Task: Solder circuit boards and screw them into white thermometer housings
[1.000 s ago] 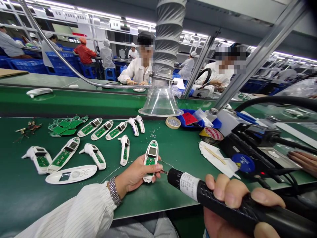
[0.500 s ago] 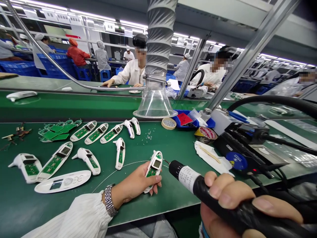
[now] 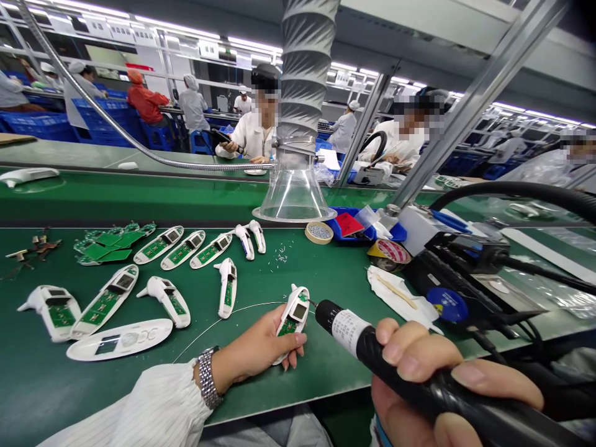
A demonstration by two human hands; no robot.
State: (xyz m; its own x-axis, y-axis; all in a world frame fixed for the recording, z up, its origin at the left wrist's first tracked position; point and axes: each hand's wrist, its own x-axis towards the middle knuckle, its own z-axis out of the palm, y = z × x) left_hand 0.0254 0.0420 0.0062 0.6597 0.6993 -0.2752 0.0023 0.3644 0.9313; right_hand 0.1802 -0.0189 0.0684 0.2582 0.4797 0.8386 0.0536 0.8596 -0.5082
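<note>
1. The person's left hand (image 3: 261,341) has a closed grip around a white plastic device (image 3: 293,316), which has a green circuit board and a small screen. The device is tilted, near the middle of the tabletop.
2. The right hand (image 3: 410,372) has a closed grip around the black handle of a soldering iron (image 3: 358,347), which carries a white label. Its thin tip points left, just beside the device; I cannot tell whether they touch.
3. A thin wire (image 3: 233,308) curves across the green tabletop (image 3: 335,279) toward the device.
4. A metal wristwatch (image 3: 207,379) sits on the left wrist, below a white striped sleeve (image 3: 149,410).
5. To the left lie similar white devices (image 3: 226,287) in loose rows, a white cover (image 3: 118,339), and, further left, a cluster of green circuit boards (image 3: 105,248).
6. To the right sit a soldering station (image 3: 456,273), a white cloth (image 3: 395,288), a roll of tape (image 3: 320,232) and a blue tray (image 3: 349,226).
7. At the far edge stands a clear funnel (image 3: 293,192) on a ribbed hose. Beyond it, a co-worker (image 3: 246,130) in white sits across the line.
</note>
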